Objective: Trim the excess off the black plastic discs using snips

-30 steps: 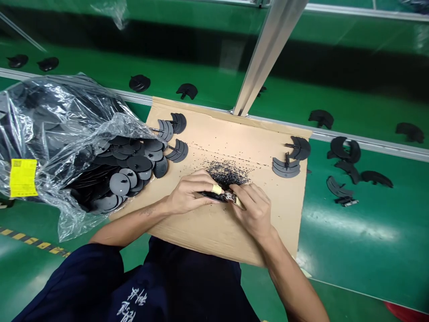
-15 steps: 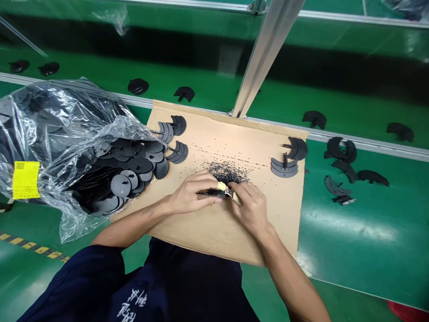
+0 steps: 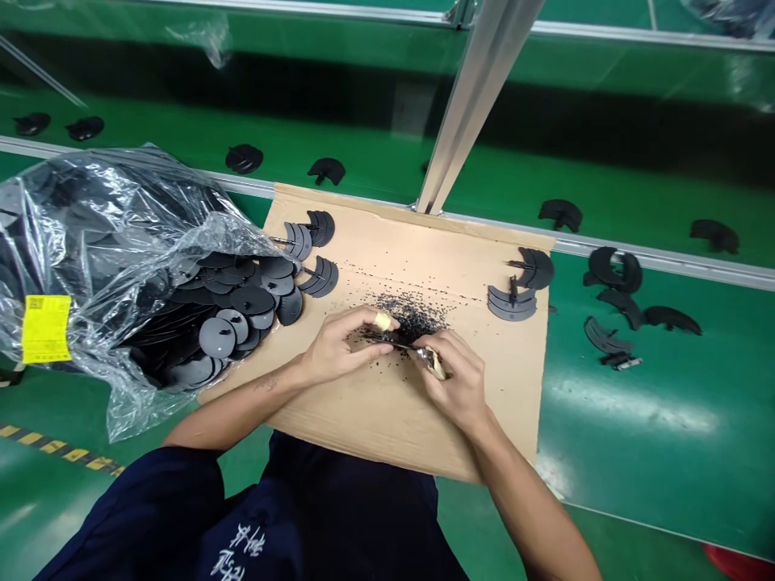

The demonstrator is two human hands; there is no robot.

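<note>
Near the middle of the cardboard sheet [image 3: 363,411], my left hand [image 3: 342,345] pinches a thin black part [image 3: 395,342] between thumb and fingers. Yellow tape [image 3: 383,321] is wrapped round one of its fingers. My right hand [image 3: 454,373] is closed on a small metal hand tool [image 3: 431,358], whose tip is at the right end of the black part. The tool's exact shape is mostly hidden by the fingers. Just beyond both hands lies a pile of tiny black bits [image 3: 417,313], scattered thinner towards its edges.
At left, a clear plastic bag [image 3: 121,218] with a yellow label [image 3: 46,328] spills black discs [image 3: 253,299]. Curved black pieces [image 3: 324,277] lie on the cardboard's left, others [image 3: 512,303] on its right. More [image 3: 673,319] lie on the green table [image 3: 654,436]. A metal post [image 3: 478,105] stands behind.
The black part has turned and now shows as a thin edge. My right hand and the tool have shifted slightly, and the left fingers have changed their hold.
</note>
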